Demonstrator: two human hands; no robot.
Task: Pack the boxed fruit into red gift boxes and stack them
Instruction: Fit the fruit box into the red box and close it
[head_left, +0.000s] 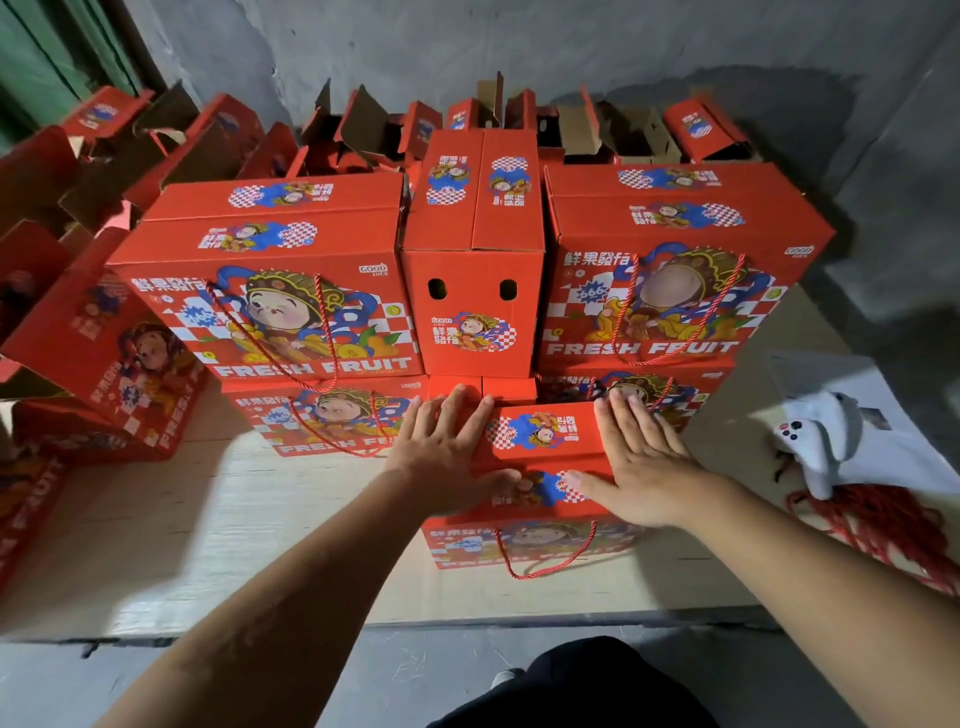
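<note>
Both hands spread flat, left hand (447, 457) and right hand (641, 462) pressing the lid of the front gift box (540, 540) on the platform (208, 519), long axis left-to-right, stack (291, 312) straight ahead, hands equally near.

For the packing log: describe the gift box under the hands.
The gift box is red printed cardboard with a cartoon figure, checker pattern and a red cord handle on its front. It sits closed on the pale platform, before the stacked boxes. The left hand and right hand press flat on its top flaps.
</note>
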